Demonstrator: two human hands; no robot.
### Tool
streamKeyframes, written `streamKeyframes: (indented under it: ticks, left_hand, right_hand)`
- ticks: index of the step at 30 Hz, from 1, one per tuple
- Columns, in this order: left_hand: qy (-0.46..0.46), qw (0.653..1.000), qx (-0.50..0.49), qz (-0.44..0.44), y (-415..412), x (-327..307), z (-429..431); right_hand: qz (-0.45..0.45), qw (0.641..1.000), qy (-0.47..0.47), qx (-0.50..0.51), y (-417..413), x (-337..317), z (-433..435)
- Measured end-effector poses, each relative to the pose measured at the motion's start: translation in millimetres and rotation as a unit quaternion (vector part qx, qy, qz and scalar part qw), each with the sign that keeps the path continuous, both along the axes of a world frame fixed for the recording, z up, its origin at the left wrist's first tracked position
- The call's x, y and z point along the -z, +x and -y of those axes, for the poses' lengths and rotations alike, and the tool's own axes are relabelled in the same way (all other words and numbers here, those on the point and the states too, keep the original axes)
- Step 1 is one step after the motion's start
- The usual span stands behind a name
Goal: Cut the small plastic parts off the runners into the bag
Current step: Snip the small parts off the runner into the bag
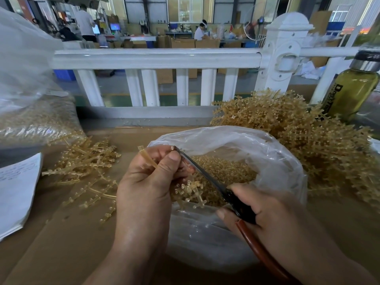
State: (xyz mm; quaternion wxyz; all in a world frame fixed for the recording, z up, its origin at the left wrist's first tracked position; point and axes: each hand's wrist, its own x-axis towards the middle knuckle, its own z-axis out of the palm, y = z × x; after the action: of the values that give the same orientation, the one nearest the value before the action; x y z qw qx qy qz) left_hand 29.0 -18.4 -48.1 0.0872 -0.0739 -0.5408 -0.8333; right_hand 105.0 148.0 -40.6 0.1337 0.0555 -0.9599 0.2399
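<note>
Underneath the bag point(277, 161), brown cardboard point(72, 243); beyond, white railing point(156, 58), workshop point(121, 87).

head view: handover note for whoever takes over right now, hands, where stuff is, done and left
Left hand grips a runner over the open bag.
Right hand grips the cutters, blade tip at the runner by the left thumb.
Done: a layer of cut parts lies in the bag.
Left: the held runner carries uncut parts; a big pile of runners sits right of the bag. A smaller heap lies to the left, state unclear.
</note>
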Motion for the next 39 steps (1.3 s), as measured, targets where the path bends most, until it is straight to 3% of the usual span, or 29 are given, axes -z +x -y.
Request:
streamKeyframes:
  ticks: [21,39]
  left_hand:
    - [-0.065,0.997,0.023,0.033,6,-5,1]
    - [-0.218,0.97,-0.027,-0.102,2,-3,9]
  right_hand:
    - [0.068,0.996,-0.048,0.014,0,-1,-10]
    - [0.066,0.998,-0.009,-0.002,3,-10,-16]
